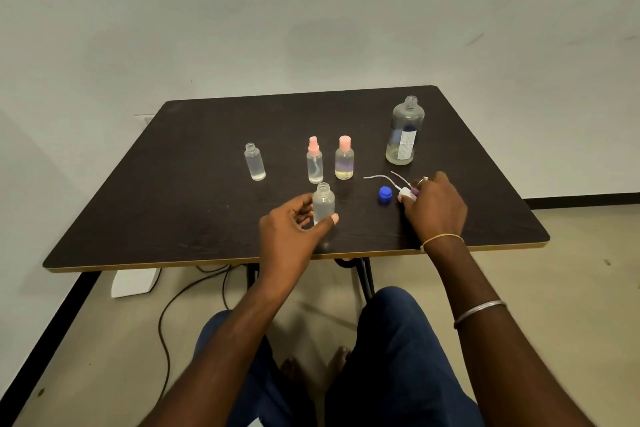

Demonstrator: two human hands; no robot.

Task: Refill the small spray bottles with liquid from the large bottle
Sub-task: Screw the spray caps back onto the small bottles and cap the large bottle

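Knees in dark blue trousers (398, 357) sit lowest in view, and both forearms reach over them to the dark table (173, 218). The left hand (294, 222) curls thumb and fingers round a small clear bottle (323, 203) with no top, held upright near the table's front edge. The right hand (433, 204) has its fingers curled on a white spray top (406, 192), just beside a blue cap (385, 193) lying on the table. Two thin white tubes (375, 177) stick out leftwards from those fingers (whether both belong to that one top is unclear). Further back stand three more small bottles: an open one (255, 162) on the left, one with a pink sprayer (314, 160), and one with a pink cap (344, 158). The large bottle (405, 132), uncapped and with a little liquid at its bottom, stands at the back right.
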